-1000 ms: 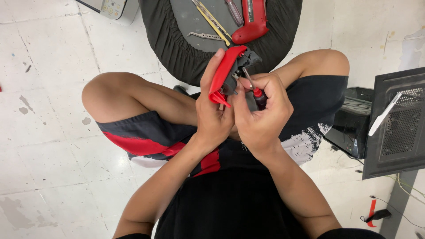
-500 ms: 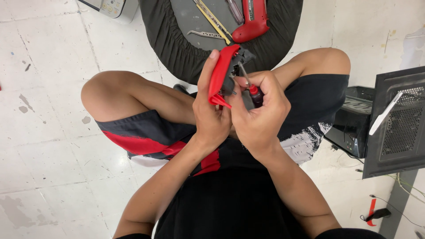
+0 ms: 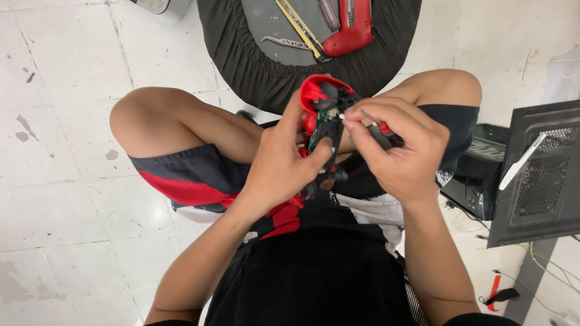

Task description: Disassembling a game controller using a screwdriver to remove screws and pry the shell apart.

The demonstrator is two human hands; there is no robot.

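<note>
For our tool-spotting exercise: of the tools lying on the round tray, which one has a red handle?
The tool with the bulky red handle at the tray's right side; the tweezers are bare metal, and the thin tool between them is yellow.

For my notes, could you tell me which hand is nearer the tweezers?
Left. The left hand is below the tweezers, slightly closer; the right hand lies further off to the right.

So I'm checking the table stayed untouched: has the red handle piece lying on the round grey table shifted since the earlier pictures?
No. The red handle piece lies as before beside the yellow tool and tweezers on the round table.
</note>
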